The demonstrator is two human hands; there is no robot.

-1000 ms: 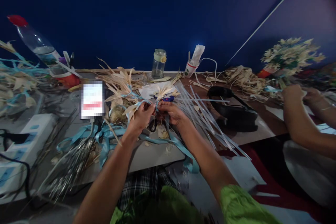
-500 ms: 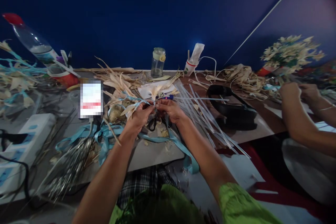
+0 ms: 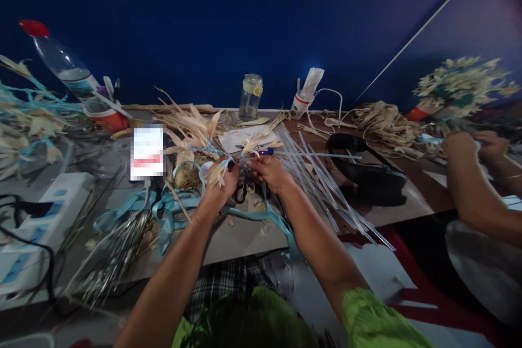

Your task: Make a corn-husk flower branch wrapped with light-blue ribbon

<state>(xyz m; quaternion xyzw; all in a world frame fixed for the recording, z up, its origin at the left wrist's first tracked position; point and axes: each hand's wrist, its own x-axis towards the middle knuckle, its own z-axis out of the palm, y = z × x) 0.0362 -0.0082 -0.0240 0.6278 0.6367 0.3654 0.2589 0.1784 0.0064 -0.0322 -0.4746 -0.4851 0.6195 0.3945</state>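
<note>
My left hand [image 3: 223, 180] is closed around a stem wrapped in light blue ribbon, with a pale husk flower [image 3: 217, 173] lying over its fingers. Close on its right, my right hand [image 3: 271, 172] pinches the same piece where the stems meet. Another husk flower [image 3: 253, 144] sticks up just beyond the fingertips. Black scissor handles [image 3: 241, 192] show between and below the hands. Light blue ribbon [image 3: 281, 225] trails across the table under my forearms. The fingertips are partly hidden.
Clear plastic strips [image 3: 322, 179] and a black headset [image 3: 367, 171] lie to the right. A lit phone [image 3: 147, 152], wires [image 3: 118, 255] and a power strip [image 3: 44, 228] are on the left. A glass jar [image 3: 250, 99] stands behind. Another person's hands [image 3: 463, 147] work at far right.
The view has shifted slightly, so most things sit further right. The flower at my left hand has tipped downward over the fingers, and the upright flower now leans right.
</note>
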